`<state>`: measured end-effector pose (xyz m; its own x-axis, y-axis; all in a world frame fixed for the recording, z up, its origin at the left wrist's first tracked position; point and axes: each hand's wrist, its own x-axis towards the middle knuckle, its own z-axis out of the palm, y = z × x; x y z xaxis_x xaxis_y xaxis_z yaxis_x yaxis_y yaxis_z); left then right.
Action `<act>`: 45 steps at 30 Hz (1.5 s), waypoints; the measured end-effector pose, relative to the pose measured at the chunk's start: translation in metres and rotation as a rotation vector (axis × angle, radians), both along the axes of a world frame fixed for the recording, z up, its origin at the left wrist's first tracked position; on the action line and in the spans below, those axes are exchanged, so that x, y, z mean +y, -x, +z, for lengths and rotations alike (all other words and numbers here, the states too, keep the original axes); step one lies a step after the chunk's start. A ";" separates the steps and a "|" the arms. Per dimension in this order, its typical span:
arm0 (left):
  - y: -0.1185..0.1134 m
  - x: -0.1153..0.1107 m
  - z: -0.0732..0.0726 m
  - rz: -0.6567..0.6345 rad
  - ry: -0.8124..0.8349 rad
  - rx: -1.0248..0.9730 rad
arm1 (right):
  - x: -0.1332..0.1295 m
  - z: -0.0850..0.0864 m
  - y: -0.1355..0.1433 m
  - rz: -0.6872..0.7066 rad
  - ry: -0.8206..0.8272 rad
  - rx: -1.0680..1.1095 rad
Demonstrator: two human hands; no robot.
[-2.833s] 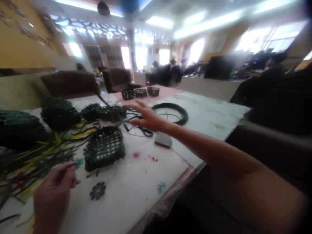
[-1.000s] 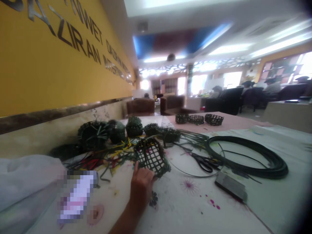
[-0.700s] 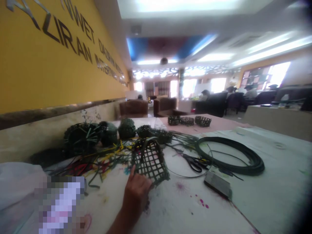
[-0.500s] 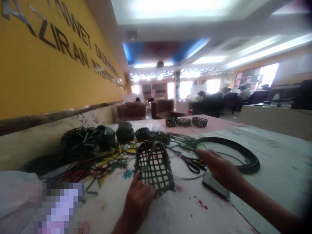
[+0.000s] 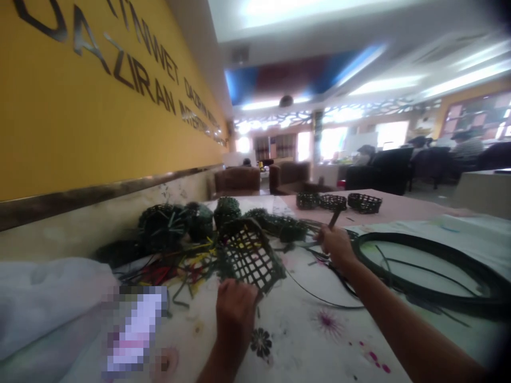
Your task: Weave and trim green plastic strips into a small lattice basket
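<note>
A dark green open-weave basket point(image 5: 252, 254) is tilted up above the table in front of me. My left hand point(image 5: 238, 306) is closed on its near edge, and the thumb is hidden. To the right, my right hand point(image 5: 336, 246) is closed round a flat dark strip point(image 5: 336, 216), whose end stands up out of the fist. A paler length leads left from that fist toward the basket. Beyond the basket lie several finished-looking green woven pieces point(image 5: 227, 208), some of them rounded. Behind my right wrist, dark curved loops show only in part.
A large coil of dark strip point(image 5: 433, 238) lies right of my right forearm. Coloured strip scraps point(image 5: 191, 266) litter the left side, near a white bag point(image 5: 51, 298). Three small baskets point(image 5: 333, 202) stand on the pink cloth point(image 5: 403, 205). Armchairs point(image 5: 237, 181) and seated people are farther back.
The basket has been turned and tilted, and my left hand has gone from a pointing finger to a grip on its edge. My right hand now holds a strip upright. The view has swung left.
</note>
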<state>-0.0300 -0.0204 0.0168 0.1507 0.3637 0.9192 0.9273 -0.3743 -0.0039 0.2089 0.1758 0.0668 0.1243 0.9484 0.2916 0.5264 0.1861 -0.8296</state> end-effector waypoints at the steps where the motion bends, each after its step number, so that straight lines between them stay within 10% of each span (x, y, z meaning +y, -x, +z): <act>1: 0.004 -0.001 0.002 0.034 -0.020 -0.027 | -0.001 -0.002 0.005 0.034 0.043 0.013; 13: -0.009 0.002 -0.005 -0.043 0.118 0.086 | -0.099 -0.014 0.058 0.743 0.329 0.452; 18: -0.012 0.001 -0.011 -0.223 0.197 -0.031 | -0.122 -0.033 0.052 0.564 0.195 0.522; 24: 0.031 0.013 -0.011 -0.067 0.231 -0.701 | -0.129 -0.049 0.051 0.533 0.298 0.494; 29: 0.042 0.021 -0.010 -0.219 0.543 -1.150 | -0.135 -0.057 0.056 0.615 0.156 0.348; 45: 0.009 -0.008 0.016 -0.161 0.496 -0.676 | -0.135 -0.023 0.033 0.696 0.017 0.264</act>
<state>-0.0395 -0.0288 0.0330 -0.2881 0.7691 0.5705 0.6067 -0.3143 0.7302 0.1761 0.0410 0.0443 -0.4427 0.8378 0.3196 0.0745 0.3896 -0.9180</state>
